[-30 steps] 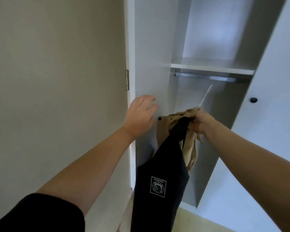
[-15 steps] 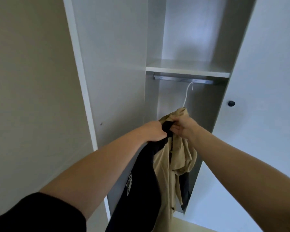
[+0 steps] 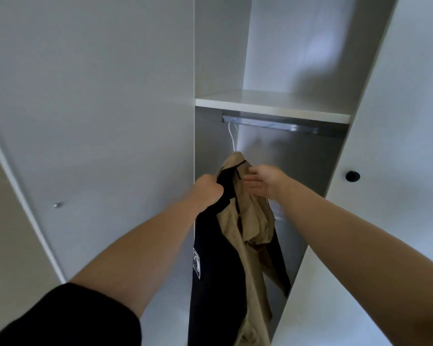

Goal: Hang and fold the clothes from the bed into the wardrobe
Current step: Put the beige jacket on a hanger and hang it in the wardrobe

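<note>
Now the white hanger hook (image 3: 231,136) sits over the rail (image 3: 280,126); before, it hung short below. Two garments hang under the rail: one tan shirt (image 3: 250,221), one black garment (image 3: 218,270). Left hand (image 3: 208,189) grips black cloth; right hand (image 3: 260,182) rests flat, fingers straight, on the tan shirt.

Rail (image 3: 280,126) free right of hanger hook (image 3: 231,136); shelf (image 3: 273,106) close above.
</note>
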A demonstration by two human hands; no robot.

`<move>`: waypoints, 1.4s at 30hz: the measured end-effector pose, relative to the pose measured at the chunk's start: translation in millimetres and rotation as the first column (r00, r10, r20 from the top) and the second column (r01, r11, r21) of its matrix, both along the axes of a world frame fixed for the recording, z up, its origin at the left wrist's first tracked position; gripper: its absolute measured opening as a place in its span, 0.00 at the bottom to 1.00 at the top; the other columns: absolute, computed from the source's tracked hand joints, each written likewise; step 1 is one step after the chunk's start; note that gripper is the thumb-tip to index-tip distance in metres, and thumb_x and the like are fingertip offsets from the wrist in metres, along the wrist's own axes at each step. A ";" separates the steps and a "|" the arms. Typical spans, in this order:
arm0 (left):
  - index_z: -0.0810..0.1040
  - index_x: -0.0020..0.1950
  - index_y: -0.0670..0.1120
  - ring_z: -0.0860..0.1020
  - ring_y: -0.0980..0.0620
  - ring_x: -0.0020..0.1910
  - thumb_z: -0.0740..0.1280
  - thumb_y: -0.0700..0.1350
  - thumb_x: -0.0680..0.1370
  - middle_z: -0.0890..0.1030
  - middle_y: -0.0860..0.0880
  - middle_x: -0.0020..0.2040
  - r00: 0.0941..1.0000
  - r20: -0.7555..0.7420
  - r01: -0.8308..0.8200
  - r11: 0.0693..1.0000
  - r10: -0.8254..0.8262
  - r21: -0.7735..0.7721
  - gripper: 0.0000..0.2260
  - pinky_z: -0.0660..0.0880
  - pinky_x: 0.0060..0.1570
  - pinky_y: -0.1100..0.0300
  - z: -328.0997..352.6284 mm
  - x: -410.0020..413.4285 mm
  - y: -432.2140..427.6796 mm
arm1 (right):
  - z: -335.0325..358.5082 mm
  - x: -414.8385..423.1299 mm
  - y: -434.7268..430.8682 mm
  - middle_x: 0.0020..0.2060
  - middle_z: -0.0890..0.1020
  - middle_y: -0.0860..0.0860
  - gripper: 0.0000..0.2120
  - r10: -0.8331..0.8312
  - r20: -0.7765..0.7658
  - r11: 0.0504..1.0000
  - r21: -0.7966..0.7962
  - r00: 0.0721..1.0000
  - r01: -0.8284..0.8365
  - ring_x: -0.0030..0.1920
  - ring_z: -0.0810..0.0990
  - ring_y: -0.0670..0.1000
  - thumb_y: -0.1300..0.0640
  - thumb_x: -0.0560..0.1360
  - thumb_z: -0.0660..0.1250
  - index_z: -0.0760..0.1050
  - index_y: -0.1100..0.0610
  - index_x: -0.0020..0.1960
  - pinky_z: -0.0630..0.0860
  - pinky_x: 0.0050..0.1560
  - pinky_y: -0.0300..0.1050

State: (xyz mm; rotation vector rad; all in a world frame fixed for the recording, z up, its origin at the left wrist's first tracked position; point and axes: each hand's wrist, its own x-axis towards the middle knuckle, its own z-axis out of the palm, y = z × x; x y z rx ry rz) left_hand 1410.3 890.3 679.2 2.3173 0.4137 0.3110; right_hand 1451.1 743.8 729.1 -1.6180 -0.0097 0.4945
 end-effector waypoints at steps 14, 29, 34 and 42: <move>0.77 0.48 0.37 0.77 0.42 0.49 0.59 0.41 0.79 0.78 0.41 0.48 0.999 -0.011 0.053 0.998 -0.052 0.030 0.09 0.73 0.44 0.58 10.1 178.2 35.3 | -53.5 135.0 -89.5 0.67 0.73 0.54 0.19 0.443 -0.076 -0.568 -0.795 0.893 0.214 0.65 0.73 0.60 0.59 0.80 0.55 0.69 0.57 0.70 0.71 0.58 0.59; 0.69 0.69 0.41 0.73 0.41 0.62 0.59 0.44 0.81 0.74 0.39 0.65 0.991 -0.129 -0.011 0.979 0.038 0.202 0.17 0.72 0.61 0.49 -32.0 208.8 41.8 | -82.1 113.1 -107.4 0.72 0.67 0.54 0.21 0.468 -0.230 -0.732 -0.642 0.853 0.229 0.71 0.65 0.58 0.57 0.81 0.52 0.65 0.57 0.73 0.66 0.64 0.54; 0.64 0.71 0.45 0.66 0.42 0.65 0.65 0.46 0.76 0.68 0.42 0.67 0.993 -0.102 0.018 0.805 0.053 0.593 0.25 0.68 0.60 0.50 -40.6 171.0 16.5 | -75.3 74.3 -113.9 0.72 0.65 0.61 0.22 0.552 -0.267 -0.755 -0.562 0.790 0.337 0.71 0.63 0.59 0.62 0.81 0.53 0.62 0.61 0.74 0.62 0.70 0.53; 0.70 0.71 0.42 0.66 0.47 0.71 0.55 0.33 0.79 0.68 0.43 0.72 0.740 -0.415 0.590 0.807 -0.530 0.021 0.20 0.60 0.71 0.59 -88.0 73.1 -87.3 | -39.2 7.4 -163.4 0.62 0.77 0.53 0.16 0.871 -0.153 -0.450 -0.629 0.467 0.634 0.67 0.69 0.57 0.58 0.78 0.55 0.75 0.57 0.62 0.53 0.72 0.49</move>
